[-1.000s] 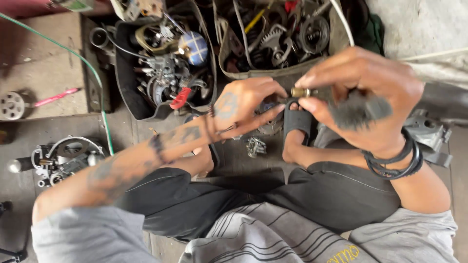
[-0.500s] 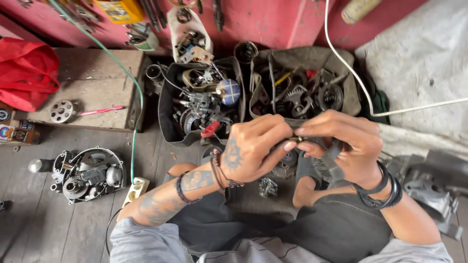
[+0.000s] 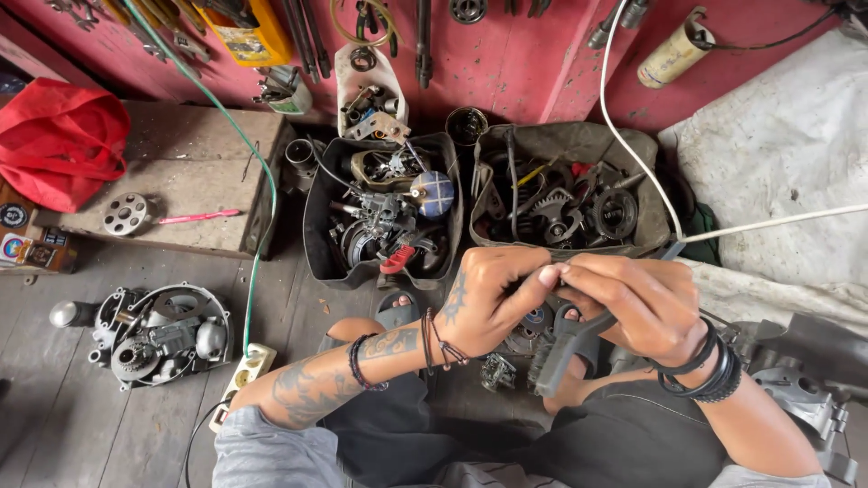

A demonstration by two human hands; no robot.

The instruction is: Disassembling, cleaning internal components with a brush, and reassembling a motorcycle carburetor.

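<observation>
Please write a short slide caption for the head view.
Both hands, left hand and right hand, pinch a small part above bins of engine parts.

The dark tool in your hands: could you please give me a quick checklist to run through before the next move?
1. Left hand pinching the work at its fingertips: ok.
2. Right hand around the dark tool: ok.
3. What the fingertips pinch: cannot tell, hidden.
4. White cable runs up to the hands: ok.
5. Parts bins just ahead of the hands: ok.
6. Small metal part lies below the hands: ok.
</observation>
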